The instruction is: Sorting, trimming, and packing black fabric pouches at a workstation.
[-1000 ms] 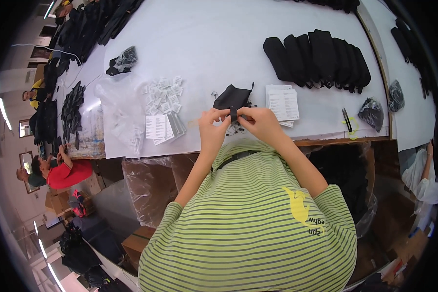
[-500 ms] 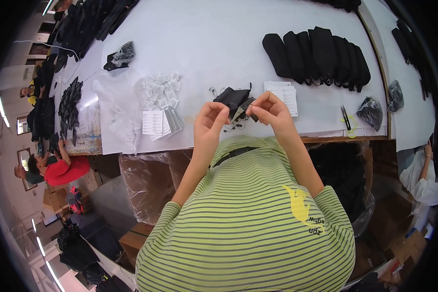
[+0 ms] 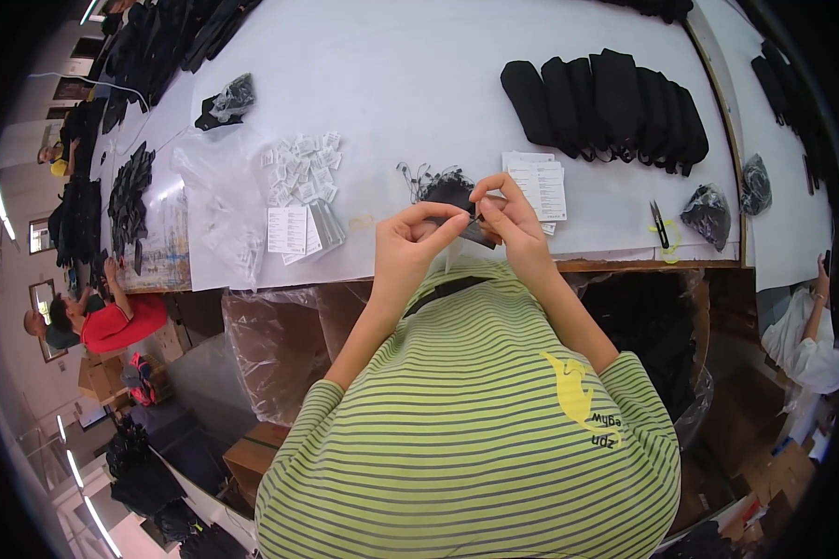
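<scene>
In front of my waist, at the table's near edge, both hands work close together, fingertips nearly meeting. My left hand [image 3: 413, 238] is pinched, thumb against forefinger; what sits in its tips is too small to make out. My right hand [image 3: 515, 219] pinches the upper end of a small dark flat tag [image 3: 479, 237], which hangs between the hands. Just behind lies a tangle of thin black strings [image 3: 449, 181], partly covered by my fingers. To its right is a stack of white printed cards [image 3: 543, 186], close to my right hand.
Small white labels [image 3: 303, 168], white card stacks [image 3: 294, 231] and a clear plastic bag [image 3: 216, 210] lie on the left. Rolled black cloth items [image 3: 615, 107] stand in a row at the far right. Black snips [image 3: 660, 224] and a bagged black bundle [image 3: 708, 216] rest near the right edge.
The black tapered piece that stood up behind my hands no longer shows there, and the string tangle is visible instead. My hands have drawn closer together, and the tag now hangs lower.
</scene>
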The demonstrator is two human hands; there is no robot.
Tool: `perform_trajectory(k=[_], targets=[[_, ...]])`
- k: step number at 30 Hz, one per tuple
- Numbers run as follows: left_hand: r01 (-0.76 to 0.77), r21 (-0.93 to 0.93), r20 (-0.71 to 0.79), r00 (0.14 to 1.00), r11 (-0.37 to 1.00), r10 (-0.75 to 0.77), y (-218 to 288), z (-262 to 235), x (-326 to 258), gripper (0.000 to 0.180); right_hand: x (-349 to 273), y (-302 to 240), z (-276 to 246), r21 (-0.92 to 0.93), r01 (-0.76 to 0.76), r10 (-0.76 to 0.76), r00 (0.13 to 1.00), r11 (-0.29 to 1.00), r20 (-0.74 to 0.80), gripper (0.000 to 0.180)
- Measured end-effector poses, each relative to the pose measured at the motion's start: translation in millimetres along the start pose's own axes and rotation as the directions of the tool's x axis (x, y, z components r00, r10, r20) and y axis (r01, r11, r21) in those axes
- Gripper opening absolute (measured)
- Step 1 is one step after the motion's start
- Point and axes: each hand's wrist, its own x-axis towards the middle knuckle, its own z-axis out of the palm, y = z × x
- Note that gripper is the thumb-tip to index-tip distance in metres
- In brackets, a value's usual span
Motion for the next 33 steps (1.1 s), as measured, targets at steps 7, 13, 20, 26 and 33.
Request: perform_trajectory(k=[7,13,20,26,33], targets=[[-0.08,-0.1,0.001,0.997,0.992,0.08,-2,4,1,0.01,0,-2,4,0.051,0.024,-0.023,1.0,0.998,-0.019,0.009],[-0.132,-0.048,0.02,0.991,0.99,0.133,-12,4,1,0.011,-1,-3,5,0.009,0.031,-0.031,0.999,0.999,-0.019,0.01],[-0.21,-0.037,0.004,0.978,0.977,0.211,-16,10,-3,0.011,-6,-5,15,-0.339,0.191,-0.239,0.965,0.921,-0.107,0.008],[-0.31,-0.234,0.12,0.931,0.921,0.344,-10,-7,9,0.016,-6,-32,28,-0.376,0.22,-0.222,0.974,0.9,0.039,0.009],[-0.795,-0.035,-0.025,0.607,0.606,0.794,27,-41,-28,0.023,-10,-73,90,-0.222,0.457,-0.411,0.883,0.861,0.224,0.014]])
